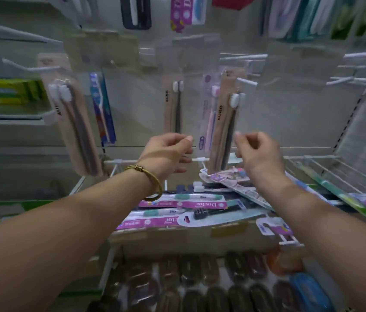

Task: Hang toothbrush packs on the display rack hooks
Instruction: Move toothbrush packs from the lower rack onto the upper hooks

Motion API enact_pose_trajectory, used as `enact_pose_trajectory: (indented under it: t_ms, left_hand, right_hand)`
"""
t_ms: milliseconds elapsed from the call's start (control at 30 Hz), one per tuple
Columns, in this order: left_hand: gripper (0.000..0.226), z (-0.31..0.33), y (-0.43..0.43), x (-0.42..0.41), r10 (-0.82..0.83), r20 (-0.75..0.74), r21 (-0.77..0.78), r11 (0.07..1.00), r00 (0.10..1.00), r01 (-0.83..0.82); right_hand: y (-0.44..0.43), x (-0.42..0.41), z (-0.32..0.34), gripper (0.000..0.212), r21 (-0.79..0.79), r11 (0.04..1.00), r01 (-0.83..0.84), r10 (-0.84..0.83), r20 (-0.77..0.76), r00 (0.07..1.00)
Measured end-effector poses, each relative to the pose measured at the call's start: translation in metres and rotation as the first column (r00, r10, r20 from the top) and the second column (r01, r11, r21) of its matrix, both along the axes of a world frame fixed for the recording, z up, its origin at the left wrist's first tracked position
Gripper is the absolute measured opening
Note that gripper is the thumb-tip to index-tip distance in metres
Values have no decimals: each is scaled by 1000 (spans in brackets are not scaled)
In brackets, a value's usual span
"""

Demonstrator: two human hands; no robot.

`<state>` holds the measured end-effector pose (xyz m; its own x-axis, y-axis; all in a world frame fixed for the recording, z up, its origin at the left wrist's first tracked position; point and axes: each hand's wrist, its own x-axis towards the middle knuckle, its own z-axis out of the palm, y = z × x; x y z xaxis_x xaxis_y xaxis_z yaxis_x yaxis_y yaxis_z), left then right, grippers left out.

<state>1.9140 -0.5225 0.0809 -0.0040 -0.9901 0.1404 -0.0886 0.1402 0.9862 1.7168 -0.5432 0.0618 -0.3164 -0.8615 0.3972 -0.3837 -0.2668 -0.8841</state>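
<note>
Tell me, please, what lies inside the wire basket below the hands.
Loose toothbrush packs lie piled flat in the wire basket: pink, pale blue and green ones. They cover its floor and any packs lower down.

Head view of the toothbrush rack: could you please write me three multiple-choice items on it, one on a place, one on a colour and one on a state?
1. Where is the gold bangle?
A. on the left wrist
B. on the right wrist
C. in the basket

2. What colour are the Doctor packs mostly?
A. orange
B. pink
C. black

3. How are the Doctor packs placed?
A. hanging on hooks
B. held in a hand
C. lying in the wire basket

Answers: 1 A, it circles the wrist behind the left hand; 2 B, pink card carries the name; 3 C, they lie flat inside its wires.
</note>
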Motion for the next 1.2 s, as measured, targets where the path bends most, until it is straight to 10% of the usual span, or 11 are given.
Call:
enact_pose_trajectory:
  t_ms: [300, 600, 1200]
  left_hand:
    - [42, 0, -17, -42, -33, 172, -162, 985, 985, 62]
    - [14, -9, -20, -50, -25, 124, -246, 968, 992, 55]
    - [15, -26, 57, -53, -325, -36, -361, 886, 945, 291]
  right_hand:
    - [-28, -1, -6, 65, 32, 985, -170, 163, 155, 974]
    - [3, 3, -11, 8, -84, 959, -271, 284, 247, 927]
    - [85, -7, -30, 7, -369, 892, -263, 359, 221, 907]
